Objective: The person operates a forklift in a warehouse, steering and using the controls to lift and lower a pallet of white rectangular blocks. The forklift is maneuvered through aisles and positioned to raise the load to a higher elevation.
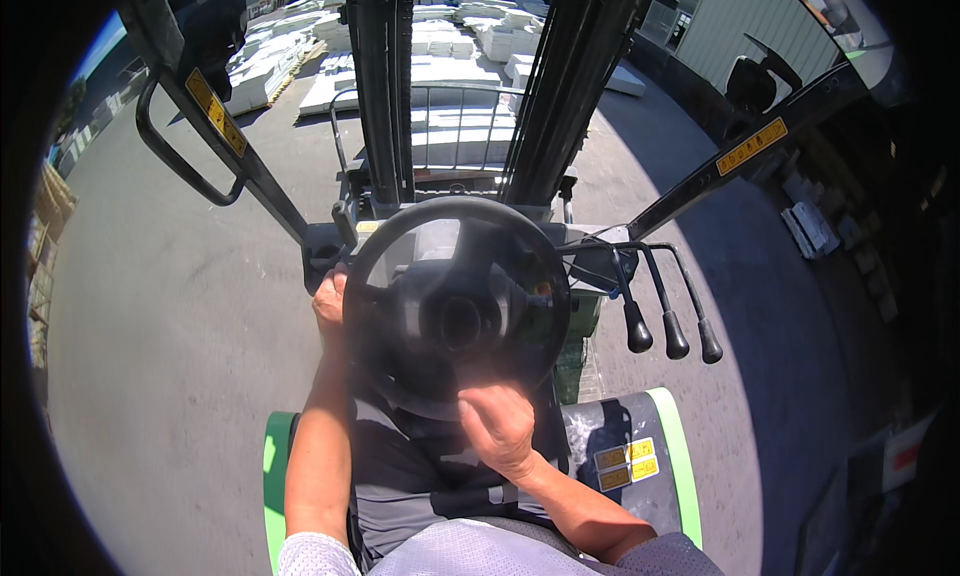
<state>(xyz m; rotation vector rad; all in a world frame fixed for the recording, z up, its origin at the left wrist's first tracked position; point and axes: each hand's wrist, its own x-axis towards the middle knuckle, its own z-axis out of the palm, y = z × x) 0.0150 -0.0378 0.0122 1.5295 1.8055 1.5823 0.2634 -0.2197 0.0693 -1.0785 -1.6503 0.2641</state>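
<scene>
I sit at the controls of a forklift behind its black steering wheel [460,212]. At the bottom of the wheel, my right hand [497,428] is closed on the rim, slightly blurred. To the left of the wheel, my left hand [331,296] has its fingers curled beside the dashboard; what they hold is hidden. A short dark lever [344,222] stands just beyond that hand. Several black-knobbed control levers [676,338] rise on the right, apart from both hands.
The dark mast [570,86] and load backrest [465,126] stand ahead. White stacked slabs [260,71] fill the yard beyond. Front pillars [225,126] flank me, the left with a grab handle. A pale corrugated building wall [750,26] and strong shadow lie to the right.
</scene>
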